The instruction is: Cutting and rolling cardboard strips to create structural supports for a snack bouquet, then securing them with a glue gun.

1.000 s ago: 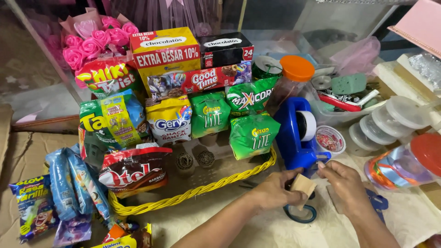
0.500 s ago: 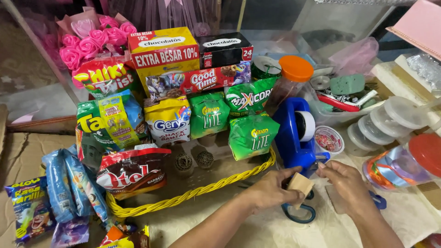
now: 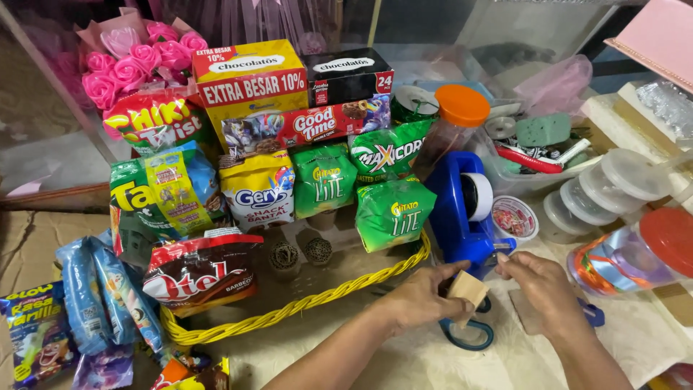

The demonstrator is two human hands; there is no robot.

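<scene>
Your left hand (image 3: 419, 297) has kept its fingers pinched on the small tan cardboard piece (image 3: 468, 289) near the worktop's front edge, while your right hand (image 3: 540, 283) now draws tape from the blue plastic tape dispenser (image 3: 456, 217), fingers narrowed.

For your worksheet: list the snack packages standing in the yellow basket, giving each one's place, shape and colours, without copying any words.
Yellow box: back row, rectangular, red band.
Black box: right of it, rectangular.
Red flat box: below both, long.
White pouch: middle, blue and yellow print.
Green bags: right side, three, puffy.
Red-and-brown bag: front left, leaning.
</scene>
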